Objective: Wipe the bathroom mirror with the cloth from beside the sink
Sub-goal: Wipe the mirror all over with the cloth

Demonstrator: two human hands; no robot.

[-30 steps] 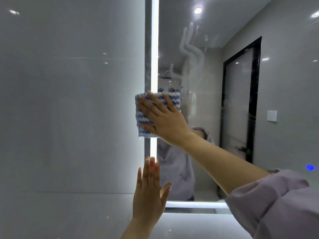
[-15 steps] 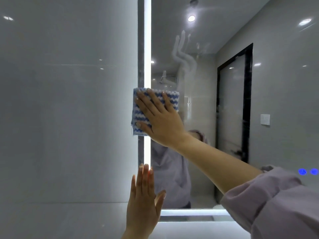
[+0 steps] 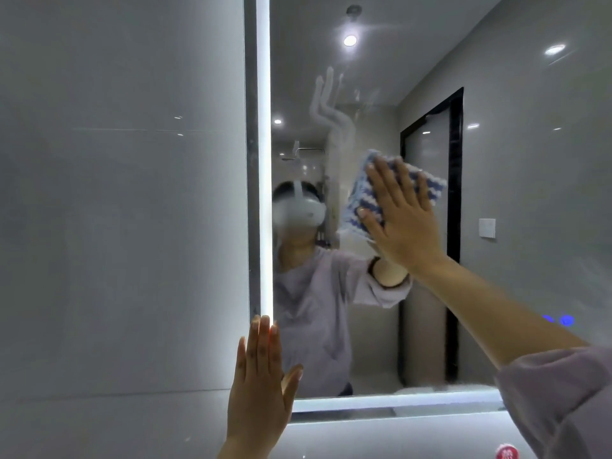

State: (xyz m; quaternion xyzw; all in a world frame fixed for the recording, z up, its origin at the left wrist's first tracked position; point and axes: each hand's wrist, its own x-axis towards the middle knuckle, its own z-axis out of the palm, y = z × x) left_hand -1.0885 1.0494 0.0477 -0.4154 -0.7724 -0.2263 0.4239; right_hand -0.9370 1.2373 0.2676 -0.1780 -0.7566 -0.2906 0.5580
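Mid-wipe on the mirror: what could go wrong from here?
1. The right hand only presses the cloth flat against the mirror; it may slip out and drop.
2. The smear sits above the cloth and may get missed.
3. The left hand lies flat on the lit edge and may leave prints.

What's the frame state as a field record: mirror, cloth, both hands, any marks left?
mirror: wall-mounted, lit strip along left and bottom edges
cloth: blue-and-white striped, folded, flat against the glass at mid-height
right hand: flat, fingers straight, pressing the cloth to the mirror
left hand: flat, fingers straight, at the mirror's lower-left corner, fingertips over the lit strip
smear: whitish looping streak above the cloth, not yet wiped
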